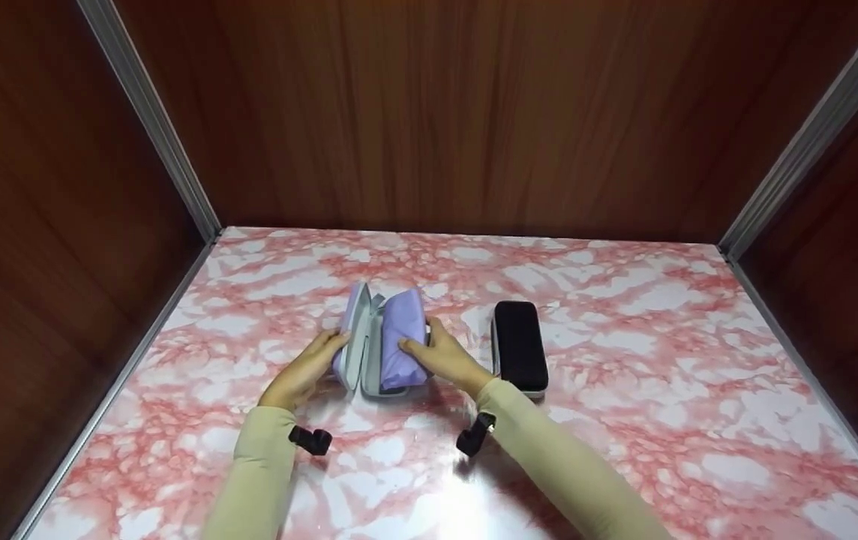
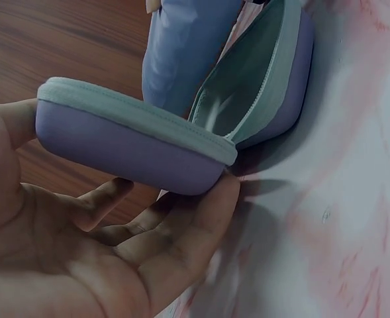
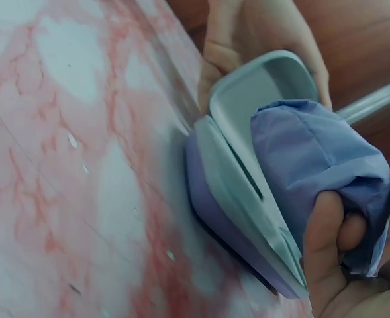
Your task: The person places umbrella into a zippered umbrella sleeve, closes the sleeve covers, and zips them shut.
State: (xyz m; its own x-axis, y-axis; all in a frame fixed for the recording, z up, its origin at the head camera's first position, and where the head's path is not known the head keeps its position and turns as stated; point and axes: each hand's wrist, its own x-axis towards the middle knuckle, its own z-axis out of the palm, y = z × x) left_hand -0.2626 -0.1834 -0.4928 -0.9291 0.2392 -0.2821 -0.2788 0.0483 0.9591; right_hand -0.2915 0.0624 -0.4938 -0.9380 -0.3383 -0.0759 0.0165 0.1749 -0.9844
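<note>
A purple zip case (image 1: 371, 367) with a pale grey lining stands unfolded on the table, its lid (image 2: 128, 142) raised on the left. My left hand (image 1: 305, 371) holds that lid between thumb and fingers along its outer side. What looks like a folded compact umbrella, a purple fabric bundle (image 1: 402, 337), is at the case's right half. My right hand (image 1: 448, 356) grips this bundle from the right, thumb on top. In the right wrist view the bundle (image 3: 314, 146) is tilted over the lined case (image 3: 238, 192). Whether its underside touches the case is hidden.
A closed black case (image 1: 520, 346) lies on the table just right of my right hand. Red-and-white marbled covering (image 1: 661, 360) spreads over the table. Brown wood-grain panels (image 1: 459, 112) with metal edge strips (image 1: 166, 142) enclose the back and sides.
</note>
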